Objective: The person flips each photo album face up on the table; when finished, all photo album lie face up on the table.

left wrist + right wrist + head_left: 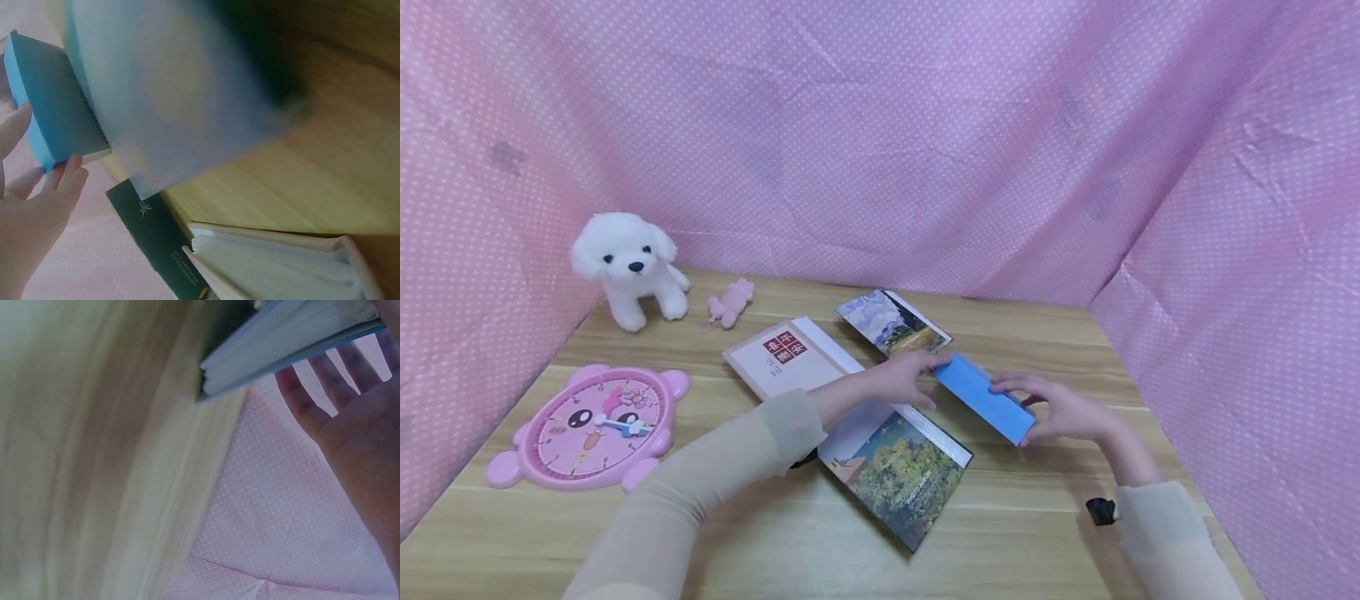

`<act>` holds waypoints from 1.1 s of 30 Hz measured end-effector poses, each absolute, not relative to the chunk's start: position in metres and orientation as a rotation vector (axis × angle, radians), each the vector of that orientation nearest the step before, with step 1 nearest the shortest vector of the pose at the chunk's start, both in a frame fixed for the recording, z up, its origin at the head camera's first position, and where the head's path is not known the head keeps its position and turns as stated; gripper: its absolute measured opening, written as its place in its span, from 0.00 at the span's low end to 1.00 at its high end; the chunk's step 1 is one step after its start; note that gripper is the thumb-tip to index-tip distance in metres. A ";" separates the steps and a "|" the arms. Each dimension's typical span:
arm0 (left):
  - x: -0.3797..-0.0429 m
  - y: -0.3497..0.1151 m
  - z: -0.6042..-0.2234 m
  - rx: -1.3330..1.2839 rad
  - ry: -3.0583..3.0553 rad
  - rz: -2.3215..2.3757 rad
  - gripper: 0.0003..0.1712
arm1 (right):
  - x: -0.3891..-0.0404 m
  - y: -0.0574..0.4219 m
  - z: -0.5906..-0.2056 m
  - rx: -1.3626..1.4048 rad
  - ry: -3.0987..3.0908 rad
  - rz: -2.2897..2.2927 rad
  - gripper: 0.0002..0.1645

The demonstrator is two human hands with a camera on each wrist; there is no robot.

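Note:
Both hands are on a blue-covered book, which stands on edge at the right of the other books. My left hand holds its far left end between thumb and fingers; the left wrist view shows fingertips at the cover's lower edge. At the near right end, my right hand grips it, thumb at the corner and fingers over the top edge. White page edges of this book show in the right wrist view. Under the left forearm lies a photo album with a garden painting.
A beige book with a red stamp and a landscape-painted album lie behind the left arm. Further left are a pink toy clock, a white plush dog and a small pink plush. Pink dotted cloth encloses the wooden table.

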State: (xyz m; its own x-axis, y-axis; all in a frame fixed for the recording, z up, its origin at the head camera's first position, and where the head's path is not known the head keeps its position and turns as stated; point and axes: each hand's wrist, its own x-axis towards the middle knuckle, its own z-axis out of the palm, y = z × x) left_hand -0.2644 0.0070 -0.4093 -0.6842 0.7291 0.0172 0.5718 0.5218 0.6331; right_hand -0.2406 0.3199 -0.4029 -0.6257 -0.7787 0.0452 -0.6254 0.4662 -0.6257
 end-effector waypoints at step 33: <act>-0.257 0.001 -0.430 1.047 2.410 0.634 0.57 | -0.240 0.317 -0.424 -1.130 2.534 -0.696 0.49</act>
